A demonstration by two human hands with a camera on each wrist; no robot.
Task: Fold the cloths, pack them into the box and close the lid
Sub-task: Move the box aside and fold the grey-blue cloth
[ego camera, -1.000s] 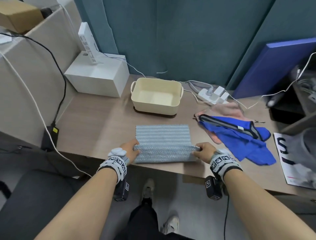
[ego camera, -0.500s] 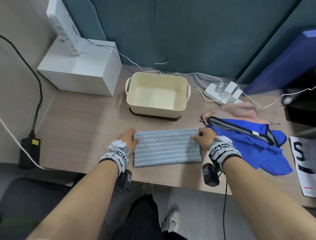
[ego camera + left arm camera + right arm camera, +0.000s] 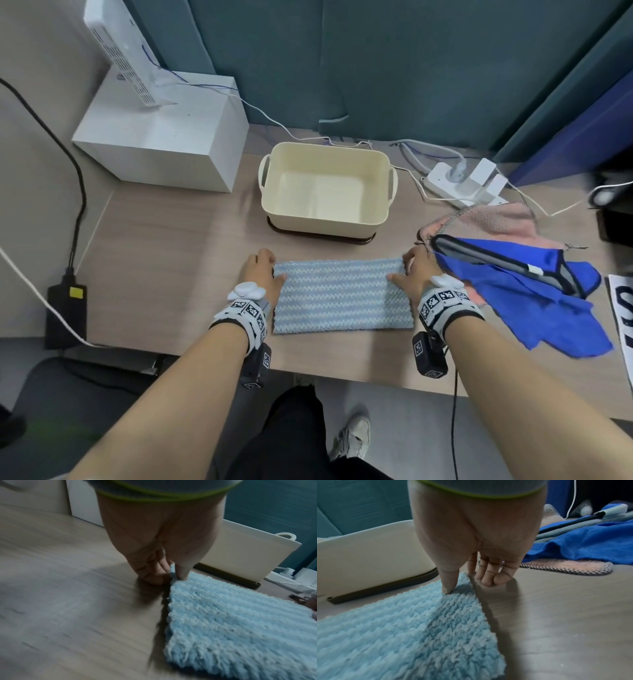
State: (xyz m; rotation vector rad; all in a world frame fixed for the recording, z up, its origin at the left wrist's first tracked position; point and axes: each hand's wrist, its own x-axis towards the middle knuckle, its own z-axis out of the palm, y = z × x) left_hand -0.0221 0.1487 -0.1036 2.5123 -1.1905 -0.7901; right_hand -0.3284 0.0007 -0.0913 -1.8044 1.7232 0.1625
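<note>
A light blue fluffy cloth (image 3: 342, 298) lies folded in half on the wooden desk (image 3: 164, 260), just in front of the empty cream box (image 3: 325, 219). The box stands on its dark brown lid (image 3: 318, 237). My left hand (image 3: 274, 270) holds the cloth's far left corner; in the left wrist view the thumb (image 3: 181, 573) lies on top and the curled fingers (image 3: 154, 576) sit against the edge. My right hand (image 3: 406, 270) holds the far right corner, with the thumb (image 3: 448, 586) pressing on the cloth (image 3: 419, 628). A blue cloth (image 3: 513, 294) and a pink cloth (image 3: 496, 219) lie at the right.
A white carton (image 3: 161, 137) with a white device on it stands at the back left. A power strip (image 3: 469, 181) and cables lie behind the box on the right. A printed sheet (image 3: 621, 308) sits at the far right edge. A black adapter (image 3: 66, 308) hangs left of the desk.
Both hands carried the cloth's near edge away from me onto its far edge, halving it. The hands now sit at the far corners, near the box.
</note>
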